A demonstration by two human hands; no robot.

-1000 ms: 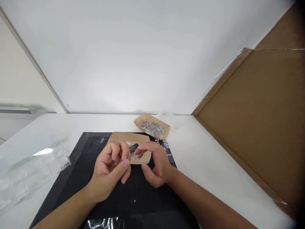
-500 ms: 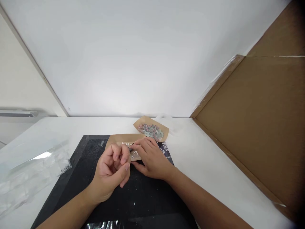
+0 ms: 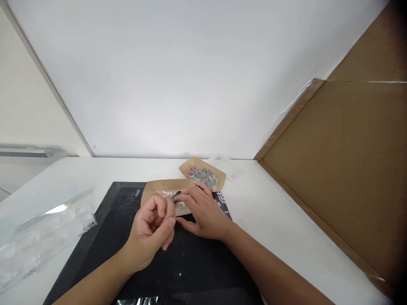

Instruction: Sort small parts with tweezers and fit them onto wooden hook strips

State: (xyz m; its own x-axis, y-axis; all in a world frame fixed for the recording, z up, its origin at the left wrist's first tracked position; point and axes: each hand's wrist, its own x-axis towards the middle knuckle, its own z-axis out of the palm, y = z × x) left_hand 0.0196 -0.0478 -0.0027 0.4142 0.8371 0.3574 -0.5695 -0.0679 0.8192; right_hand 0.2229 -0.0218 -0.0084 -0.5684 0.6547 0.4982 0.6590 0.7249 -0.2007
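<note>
My left hand [image 3: 153,228], palm turned up, has its thumb and fingertips pressed together in a pinch. Whatever is between them is too small or hidden to make out. My right hand [image 3: 202,214] lies palm down over the right side of a brown paper tray [image 3: 152,186], fingers extended and thumb apart at the near edge. A slim dark piece [image 3: 176,195] shows between the hands, by the right fingertips; I cannot tell its kind or whether either hand holds it. Small white pieces [image 3: 167,193] lie scattered in the tray, partly hidden by my hands.
Behind stands a second paper tray [image 3: 190,163] with a heap of mixed coloured bits [image 3: 203,176]. White bits lie on a dark sheet [image 3: 225,206] right of my hand. Black board [image 3: 190,262] lies underneath. Clear plastic packaging [image 3: 47,237] sits left; a cardboard panel [image 3: 343,169] rises right.
The view has shifted slightly. The dark piece between my hands shows a little more. Both hands keep nearly the same pose and place.
</note>
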